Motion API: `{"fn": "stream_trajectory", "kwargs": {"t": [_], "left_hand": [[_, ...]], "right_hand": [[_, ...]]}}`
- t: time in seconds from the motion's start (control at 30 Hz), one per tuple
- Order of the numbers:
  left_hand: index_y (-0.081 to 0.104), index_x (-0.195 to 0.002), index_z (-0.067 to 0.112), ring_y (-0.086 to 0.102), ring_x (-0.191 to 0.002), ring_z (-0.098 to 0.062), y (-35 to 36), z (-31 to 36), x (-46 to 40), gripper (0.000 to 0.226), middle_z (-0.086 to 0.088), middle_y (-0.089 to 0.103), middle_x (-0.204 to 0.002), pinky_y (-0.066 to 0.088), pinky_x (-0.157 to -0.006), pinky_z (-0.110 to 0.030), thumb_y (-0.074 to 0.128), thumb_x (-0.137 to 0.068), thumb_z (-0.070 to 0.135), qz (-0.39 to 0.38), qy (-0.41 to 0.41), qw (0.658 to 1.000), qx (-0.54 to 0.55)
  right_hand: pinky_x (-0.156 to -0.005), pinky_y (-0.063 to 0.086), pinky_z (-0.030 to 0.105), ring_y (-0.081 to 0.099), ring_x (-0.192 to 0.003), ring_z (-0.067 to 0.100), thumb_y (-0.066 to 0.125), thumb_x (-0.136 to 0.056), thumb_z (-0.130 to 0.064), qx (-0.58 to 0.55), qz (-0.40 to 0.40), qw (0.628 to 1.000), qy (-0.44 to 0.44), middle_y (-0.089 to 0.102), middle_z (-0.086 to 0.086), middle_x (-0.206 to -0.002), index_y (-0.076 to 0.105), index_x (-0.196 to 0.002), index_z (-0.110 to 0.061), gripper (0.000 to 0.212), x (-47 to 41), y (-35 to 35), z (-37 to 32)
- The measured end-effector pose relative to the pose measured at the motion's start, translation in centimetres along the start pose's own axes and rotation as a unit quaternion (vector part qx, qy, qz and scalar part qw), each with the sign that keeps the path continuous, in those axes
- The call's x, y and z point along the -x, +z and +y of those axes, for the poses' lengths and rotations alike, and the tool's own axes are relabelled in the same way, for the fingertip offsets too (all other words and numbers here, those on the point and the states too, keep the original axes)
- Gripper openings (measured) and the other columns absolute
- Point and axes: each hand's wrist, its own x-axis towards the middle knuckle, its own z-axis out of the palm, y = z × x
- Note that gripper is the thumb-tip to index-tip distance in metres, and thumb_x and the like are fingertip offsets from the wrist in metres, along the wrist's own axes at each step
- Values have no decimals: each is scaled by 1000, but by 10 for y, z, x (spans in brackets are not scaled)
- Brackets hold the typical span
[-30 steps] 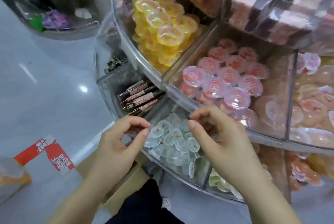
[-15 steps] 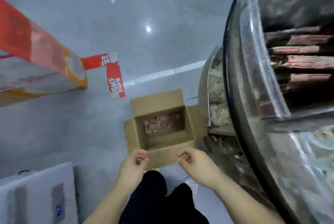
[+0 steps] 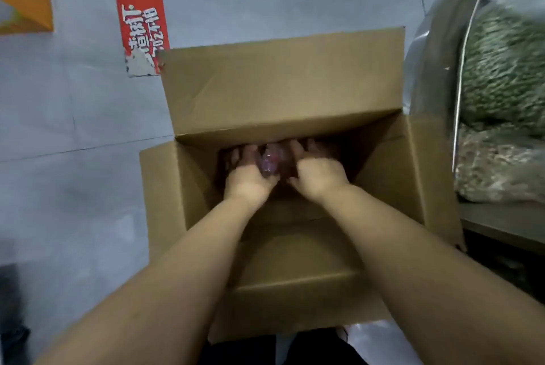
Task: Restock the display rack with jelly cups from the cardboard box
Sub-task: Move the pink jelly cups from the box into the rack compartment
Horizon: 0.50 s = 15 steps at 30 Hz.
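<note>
Nearest, both forearms reach down over the near flap of the box (image 3: 295, 261), which stands open on the floor (image 3: 73, 173) just beside the rack (image 3: 436, 75); further in, the left hand (image 3: 250, 179) and right hand (image 3: 320, 174) sit close together deep in the box, fingers curled forward around a small clump of pinkish jelly cups (image 3: 272, 159) held between them; the left hand's fingers wrap the clump plainly, while the right hand's fingertips vanish into shadow, so whether it grips cups or only cradles them I cannot tell; the cups are down in the box, not yet lifted clear; how many remain beneath is hidden by the dark interior; beyond, the far flap stands up, and a red strip (image 3: 141, 19) lies on the floor; to the right the rack's curved clear wall shows greenish bagged goods, not the jelly compartments; judged from this, a fresh handful is being gathered, and carrying and placing it are left.
</note>
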Motion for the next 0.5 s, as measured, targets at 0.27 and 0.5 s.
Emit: {"fn": "stream_trajectory", "kwargs": {"t": [0.27,0.5], "left_hand": [[49,-123,29,32,-120,-26,35,-14,-20,61,4,46,-133,23,-96,-35,71,-68,44,102,112,969,-195],[58,-100,14,55,-103,-27,7,7,19,50,-7,64,-101,37,-90,-31,74,-60,39,137,137,981,-24]], "right_hand": [[-83,45,35,50,-114,32,73,-72,-28,-45,51,996,59,50,12,-124,38,-125,-13,66,-9,15,22],[-83,51,31,63,-96,24,76,-66,-25,-430,104,874,201,67,9,-101,59,-104,-7,45,31,-6,21]]}}
